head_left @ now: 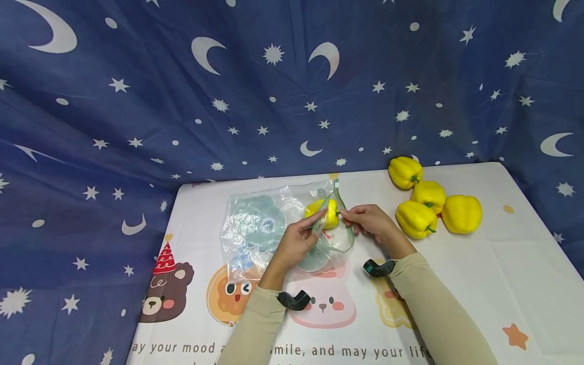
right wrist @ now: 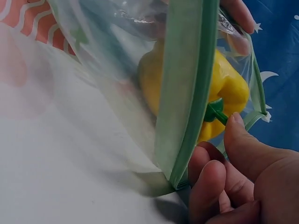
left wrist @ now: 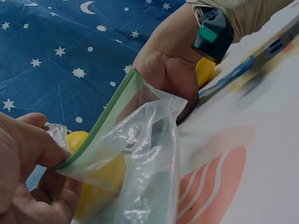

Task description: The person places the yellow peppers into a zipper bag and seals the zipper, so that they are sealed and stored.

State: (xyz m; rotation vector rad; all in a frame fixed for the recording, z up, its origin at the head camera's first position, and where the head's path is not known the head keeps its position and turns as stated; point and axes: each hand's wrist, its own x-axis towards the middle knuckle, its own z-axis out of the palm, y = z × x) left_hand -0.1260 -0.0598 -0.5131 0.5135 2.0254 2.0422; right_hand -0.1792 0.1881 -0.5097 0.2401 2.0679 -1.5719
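A clear zip bag (head_left: pixel 255 218) with a green zip edge lies on the table, its mouth held apart toward the right. My left hand (head_left: pixel 297 242) grips the bag's rim; in the left wrist view the thumb and fingers (left wrist: pixel 44 149) pinch the green zip strip. A yellow bell pepper (right wrist: pixel 229 88) is at the bag's mouth, most of it behind the clear film. With thumb and fingers my right hand (head_left: pixel 371 221) pinches the pepper by its green stem (right wrist: pixel 215 110). The fingers below the stem are curled beside the zip edge.
Several more yellow bell peppers (head_left: pixel 416 219) sit grouped at the back right of the table, close to the blue star-and-moon curtain (head_left: pixel 274 101). A white cloth (head_left: pixel 502 284) with cartoon animals and printed words covers the table.
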